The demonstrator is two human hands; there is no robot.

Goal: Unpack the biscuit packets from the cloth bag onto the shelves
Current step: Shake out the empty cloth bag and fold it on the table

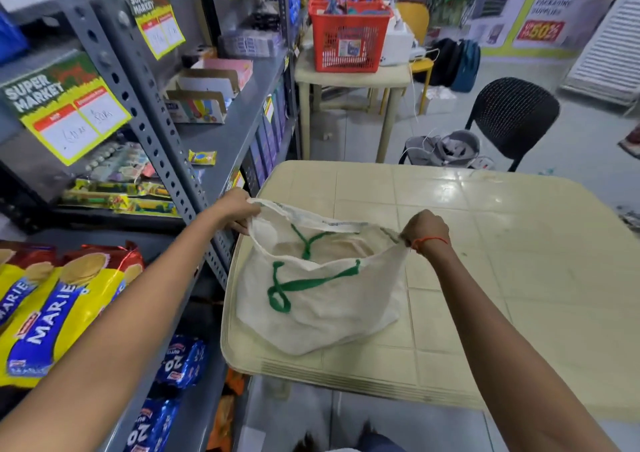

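A white cloth bag with green lettering lies on the cream plastic table, its mouth held wide. My left hand grips the bag's left rim and handle. My right hand, with a red thread at the wrist, pinches the right rim. Inside the mouth I see only cloth; no packet shows. Yellow and blue Marie biscuit packets lie on the grey shelf at lower left. Blue biscuit packets sit on a lower shelf beneath my left forearm.
The grey metal rack runs along the left with price tags, cartons and a small yellow packet. A red basket stands on a second table behind. A black chair is at the right back.
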